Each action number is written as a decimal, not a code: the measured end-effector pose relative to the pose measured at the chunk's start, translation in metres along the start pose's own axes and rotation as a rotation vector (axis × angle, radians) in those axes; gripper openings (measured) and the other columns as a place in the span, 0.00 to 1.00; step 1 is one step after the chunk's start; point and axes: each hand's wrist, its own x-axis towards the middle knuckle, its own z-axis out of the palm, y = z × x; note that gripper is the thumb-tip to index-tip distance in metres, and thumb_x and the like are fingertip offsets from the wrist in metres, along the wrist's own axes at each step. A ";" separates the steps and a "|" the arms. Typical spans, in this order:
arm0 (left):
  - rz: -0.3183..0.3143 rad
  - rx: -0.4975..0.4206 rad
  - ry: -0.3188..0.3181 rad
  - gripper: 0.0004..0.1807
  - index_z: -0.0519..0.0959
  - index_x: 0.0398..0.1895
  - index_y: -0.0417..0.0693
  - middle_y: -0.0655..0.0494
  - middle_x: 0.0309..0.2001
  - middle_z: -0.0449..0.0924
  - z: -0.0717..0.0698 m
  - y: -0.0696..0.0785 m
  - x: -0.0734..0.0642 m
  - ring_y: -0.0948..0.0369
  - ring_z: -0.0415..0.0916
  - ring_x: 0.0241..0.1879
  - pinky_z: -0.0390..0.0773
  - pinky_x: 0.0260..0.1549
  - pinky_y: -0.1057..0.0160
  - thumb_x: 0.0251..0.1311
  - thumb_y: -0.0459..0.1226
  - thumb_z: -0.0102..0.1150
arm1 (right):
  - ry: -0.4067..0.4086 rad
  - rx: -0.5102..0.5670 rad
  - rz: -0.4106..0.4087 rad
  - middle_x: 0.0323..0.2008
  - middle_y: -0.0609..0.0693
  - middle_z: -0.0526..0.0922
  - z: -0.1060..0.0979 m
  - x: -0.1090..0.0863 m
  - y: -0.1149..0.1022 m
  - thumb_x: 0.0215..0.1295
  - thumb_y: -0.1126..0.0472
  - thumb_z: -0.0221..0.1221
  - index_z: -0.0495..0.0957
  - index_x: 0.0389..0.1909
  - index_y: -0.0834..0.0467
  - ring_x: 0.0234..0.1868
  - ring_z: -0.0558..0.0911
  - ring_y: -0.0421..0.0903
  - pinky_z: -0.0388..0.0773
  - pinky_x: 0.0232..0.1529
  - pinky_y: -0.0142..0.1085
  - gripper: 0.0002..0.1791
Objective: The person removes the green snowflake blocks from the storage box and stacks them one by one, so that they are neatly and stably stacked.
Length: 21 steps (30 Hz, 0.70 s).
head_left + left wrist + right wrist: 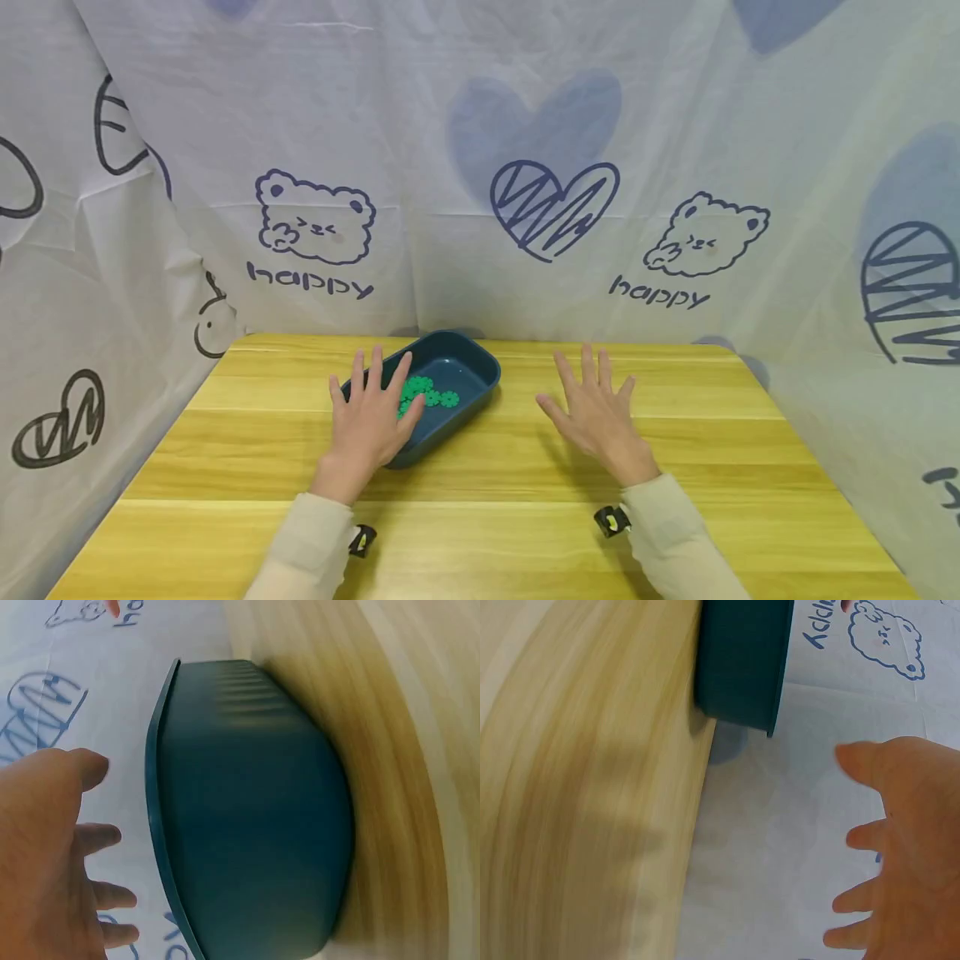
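Observation:
A dark teal plastic tub (468,367) stands at an angle near the back edge of the table. Inside it lie several small green flower-shaped discs (432,398), partly covered by my left hand in the head view. That left hand (367,421) hovers over the tub's left end, fingers spread, holding nothing. In the left wrist view the tub's outer wall (247,795) fills the middle, with the hand (41,847) above its rim. My right hand (600,412) is raised over the table right of the tub, fingers spread and nothing in it.
The wood-grain table (480,542) ends at a white cloth (420,125) printed with hearts and bears, which hangs behind and on both sides. Each wrist carries a small black band device (612,522) below the sleeve.

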 end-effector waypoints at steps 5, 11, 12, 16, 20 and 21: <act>-0.016 -0.140 0.081 0.34 0.61 0.80 0.51 0.34 0.77 0.60 -0.008 -0.022 0.000 0.33 0.57 0.75 0.61 0.67 0.23 0.74 0.46 0.53 | 0.116 0.077 -0.077 0.74 0.68 0.66 0.004 0.012 -0.007 0.72 0.49 0.63 0.63 0.77 0.57 0.71 0.70 0.70 0.74 0.62 0.69 0.38; -0.077 -0.340 0.090 0.30 0.66 0.76 0.43 0.33 0.72 0.67 -0.017 -0.057 -0.001 0.32 0.65 0.70 0.68 0.67 0.30 0.74 0.40 0.52 | 0.161 0.237 -0.123 0.63 0.61 0.81 0.006 0.033 -0.022 0.67 0.58 0.67 0.77 0.66 0.61 0.60 0.82 0.62 0.81 0.59 0.57 0.28; -0.082 -0.359 0.084 0.30 0.66 0.76 0.42 0.32 0.72 0.67 -0.016 -0.062 -0.002 0.32 0.64 0.70 0.67 0.67 0.31 0.74 0.40 0.52 | 0.160 0.267 -0.137 0.62 0.61 0.82 0.006 0.036 -0.026 0.66 0.60 0.67 0.78 0.65 0.61 0.59 0.83 0.62 0.81 0.59 0.56 0.27; -0.077 -0.434 0.047 0.30 0.64 0.77 0.39 0.30 0.72 0.66 -0.010 -0.078 -0.006 0.32 0.66 0.69 0.69 0.66 0.32 0.75 0.38 0.52 | 0.122 0.367 -0.210 0.58 0.60 0.85 0.011 0.047 -0.046 0.65 0.63 0.68 0.81 0.60 0.63 0.52 0.86 0.61 0.84 0.55 0.53 0.22; -0.082 -0.575 -0.005 0.30 0.63 0.78 0.40 0.30 0.72 0.66 -0.001 -0.089 -0.010 0.32 0.72 0.66 0.76 0.63 0.36 0.76 0.39 0.53 | 0.068 0.419 -0.251 0.55 0.58 0.87 0.019 0.057 -0.063 0.66 0.63 0.68 0.84 0.56 0.62 0.51 0.87 0.59 0.85 0.53 0.50 0.18; -0.085 -0.608 -0.020 0.30 0.63 0.78 0.41 0.30 0.73 0.66 0.001 -0.091 -0.011 0.31 0.73 0.65 0.77 0.62 0.38 0.76 0.39 0.53 | 0.055 0.429 -0.257 0.54 0.58 0.87 0.021 0.059 -0.066 0.66 0.63 0.68 0.84 0.55 0.62 0.51 0.87 0.58 0.85 0.53 0.49 0.17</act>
